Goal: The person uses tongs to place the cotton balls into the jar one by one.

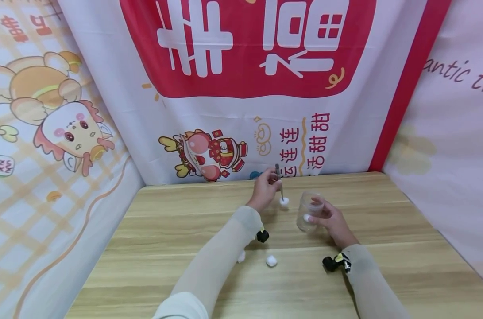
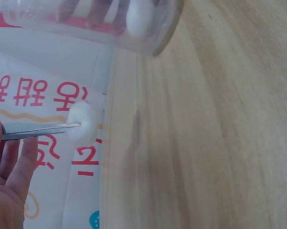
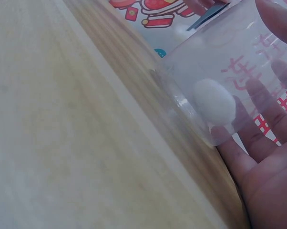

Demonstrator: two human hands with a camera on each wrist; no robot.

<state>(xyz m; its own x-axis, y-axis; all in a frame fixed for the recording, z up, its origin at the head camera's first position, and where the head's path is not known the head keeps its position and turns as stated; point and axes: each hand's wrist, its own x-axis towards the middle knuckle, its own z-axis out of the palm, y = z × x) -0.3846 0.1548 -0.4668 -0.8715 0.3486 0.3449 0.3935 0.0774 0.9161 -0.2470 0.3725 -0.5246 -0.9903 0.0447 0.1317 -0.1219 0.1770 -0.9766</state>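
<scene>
My left hand [image 1: 264,190] pinches a pair of metal tweezers [image 2: 38,130]. Between the tweezer tips is a white cotton ball [image 2: 82,124], above the table and a little left of a clear jar [image 1: 311,201]. My right hand [image 1: 337,223] grips that jar from its right side, with fingers curled round the wall. One cotton ball [image 3: 214,101] lies inside, near the jar's bottom. Whether the jar touches the table I cannot tell. Nearer to me, a loose cotton ball [image 1: 271,261] rests on the wood, and another cotton ball [image 1: 241,256] is partly hidden by my left forearm.
The wood-grain table [image 1: 177,230] ends at a printed cloth backdrop [image 1: 241,106] just behind my hands. Patterned cloth [image 1: 66,168] hangs along the left side, with another cloth [image 1: 444,146] on the right. A small black camera [image 1: 262,235] is strapped to my left wrist.
</scene>
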